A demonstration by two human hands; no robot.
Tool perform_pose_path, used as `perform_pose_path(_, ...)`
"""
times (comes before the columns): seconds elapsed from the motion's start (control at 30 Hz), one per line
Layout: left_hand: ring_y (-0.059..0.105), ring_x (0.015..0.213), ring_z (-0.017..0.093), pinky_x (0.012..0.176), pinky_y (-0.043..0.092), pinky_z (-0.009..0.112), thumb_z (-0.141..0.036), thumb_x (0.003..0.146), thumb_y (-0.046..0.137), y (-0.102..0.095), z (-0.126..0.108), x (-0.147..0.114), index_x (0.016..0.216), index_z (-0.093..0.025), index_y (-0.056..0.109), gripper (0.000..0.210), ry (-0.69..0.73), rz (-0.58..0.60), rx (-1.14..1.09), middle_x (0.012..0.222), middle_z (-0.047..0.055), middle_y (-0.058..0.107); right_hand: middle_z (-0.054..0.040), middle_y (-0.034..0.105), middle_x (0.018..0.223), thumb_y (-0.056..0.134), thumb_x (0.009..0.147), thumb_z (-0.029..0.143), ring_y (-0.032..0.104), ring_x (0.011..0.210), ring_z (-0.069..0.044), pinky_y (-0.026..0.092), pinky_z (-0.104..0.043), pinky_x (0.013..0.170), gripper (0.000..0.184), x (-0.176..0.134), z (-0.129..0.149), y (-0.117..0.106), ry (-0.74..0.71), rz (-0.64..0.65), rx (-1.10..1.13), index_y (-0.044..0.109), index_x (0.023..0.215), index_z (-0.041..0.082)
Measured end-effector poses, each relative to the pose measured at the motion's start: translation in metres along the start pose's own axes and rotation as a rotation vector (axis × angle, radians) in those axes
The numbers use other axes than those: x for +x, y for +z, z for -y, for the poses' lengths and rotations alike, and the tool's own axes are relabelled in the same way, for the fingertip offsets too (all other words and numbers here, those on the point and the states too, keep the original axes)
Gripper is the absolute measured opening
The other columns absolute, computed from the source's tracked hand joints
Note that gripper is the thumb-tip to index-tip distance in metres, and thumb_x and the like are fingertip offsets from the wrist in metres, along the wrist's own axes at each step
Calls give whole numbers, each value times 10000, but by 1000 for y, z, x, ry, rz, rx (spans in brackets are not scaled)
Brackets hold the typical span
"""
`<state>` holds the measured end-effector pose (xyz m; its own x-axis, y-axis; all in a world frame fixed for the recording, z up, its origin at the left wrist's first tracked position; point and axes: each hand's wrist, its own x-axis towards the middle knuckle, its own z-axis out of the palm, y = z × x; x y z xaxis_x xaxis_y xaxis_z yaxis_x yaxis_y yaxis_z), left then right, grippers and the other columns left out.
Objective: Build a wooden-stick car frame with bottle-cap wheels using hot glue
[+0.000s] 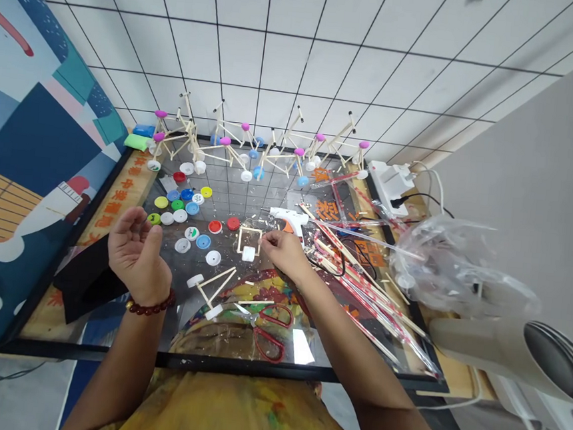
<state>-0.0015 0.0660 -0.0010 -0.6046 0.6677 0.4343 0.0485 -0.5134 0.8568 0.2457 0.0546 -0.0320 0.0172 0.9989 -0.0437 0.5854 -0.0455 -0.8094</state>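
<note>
My right hand point(286, 252) pinches at the right side of a small square wooden stick frame point(241, 241), which lies on the glossy table. At the frame's lower edge is a white bottle cap point(248, 254). My left hand point(140, 256) is raised over the left of the table, palm turned up, fingers loosely curled and thumb apart, with nothing in it. Nearer me lies a stick piece point(215, 286) with white caps at its ends. Close behind my right hand rests a white and orange glue gun point(289, 218).
Bottle caps point(180, 216) of several colours lie left of the frame. Red-handled scissors point(269, 330) are at the front. Wooden sticks in plastic sleeves point(360, 285) cover the right side. Stick models point(272, 150) line the back. A power strip point(392, 184) and plastic bag point(453, 263) stand right.
</note>
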Motion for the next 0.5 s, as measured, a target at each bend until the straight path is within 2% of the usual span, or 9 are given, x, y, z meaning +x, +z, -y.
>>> perform_pose_path(0.23,629,1095,203,1002,489,388,-118,671,761,0,8,-3,1079,-182,661,425,-15,34,42,1133,72,680,21,616,545,604,806,305,512,506,-126,367,-246,541,200,1,6,-4,40,11,-2,695,678,181)
perform_pose_path(0.4,624,1095,192,1003,487,392,-147,698,757,0,6,-2,1084,-207,652,405,-8,36,52,1147,65,673,1,642,622,588,848,378,539,565,-143,376,-258,567,259,-23,11,-32,2,-77,20,700,721,181)
perform_pose_path(0.5,638,1004,165,943,512,351,-149,675,780,1,5,0,1067,-208,661,414,2,35,26,1103,52,674,-5,649,662,589,865,404,559,605,-151,400,-260,587,270,-49,9,-52,-26,-150,90,688,740,186)
